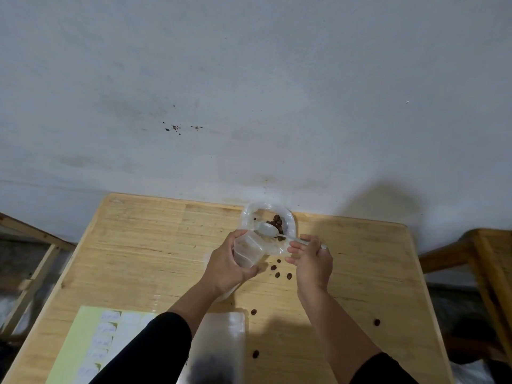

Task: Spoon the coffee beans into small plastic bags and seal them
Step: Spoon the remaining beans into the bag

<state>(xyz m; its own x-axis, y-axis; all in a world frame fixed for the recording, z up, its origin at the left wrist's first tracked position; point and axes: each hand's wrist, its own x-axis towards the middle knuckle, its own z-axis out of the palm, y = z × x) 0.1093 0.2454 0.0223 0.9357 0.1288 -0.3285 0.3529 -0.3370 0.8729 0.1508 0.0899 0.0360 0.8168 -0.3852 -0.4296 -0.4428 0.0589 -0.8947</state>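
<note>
A clear plastic container (pixel 291 220) with dark coffee beans (pixel 277 221) in it stands at the far edge of the wooden table (pixel 144 245). My left hand (pixel 227 267) grips a small clear plastic bag (pixel 248 252), its mouth held open toward the container. My right hand (pixel 311 259) pinches the handle of a white plastic spoon (pixel 267 230), whose bowl lies over the container just above the bag's mouth. Several loose beans (pixel 277 274) lie on the table between and below my hands.
A pale green sheet with white labels (pixel 91 336) lies at the near left. A filled clear bag (pixel 219 347) with dark beans lies near the front edge. Wooden frames stand at the left (pixel 33 273) and right (pixel 487 259). A grey wall rises behind the table.
</note>
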